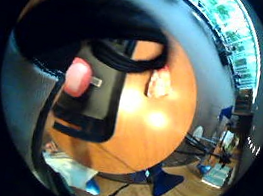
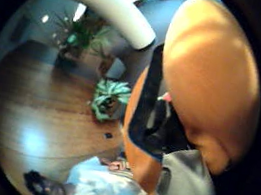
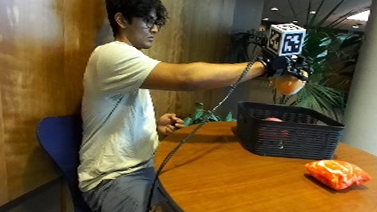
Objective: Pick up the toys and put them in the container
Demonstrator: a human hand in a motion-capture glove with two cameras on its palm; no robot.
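Much of the grip (image 3: 286, 67) is hidden in the outside view: the black glove covers the fingers, and only the lower part of an orange toy (image 3: 288, 85) shows beneath it. How the fingers wrap that toy cannot be made out there. In the thumb side palm view the orange toy (image 2: 214, 82) fills a large part of the frame, pressed close against the palm, so the grip is closed around it, with the arm stretched out at shoulder height.

Directly below the grip stands the black basket (image 3: 287, 130), its mesh walls hiding most of what lies inside; a pink toy (image 3: 273, 120) peeks above the rim, and the little finger side palm view shows it (image 1: 78, 78) resting on the basket's floor. Its full form cannot be told.

Beyond the basket, on the side away from the person, an orange-and-white packet toy (image 3: 337, 173) lies on the round wooden surface (image 3: 249, 190), well apart from the grip. The bare hand (image 3: 169, 122) rests near the surface's edge, partly hidden.
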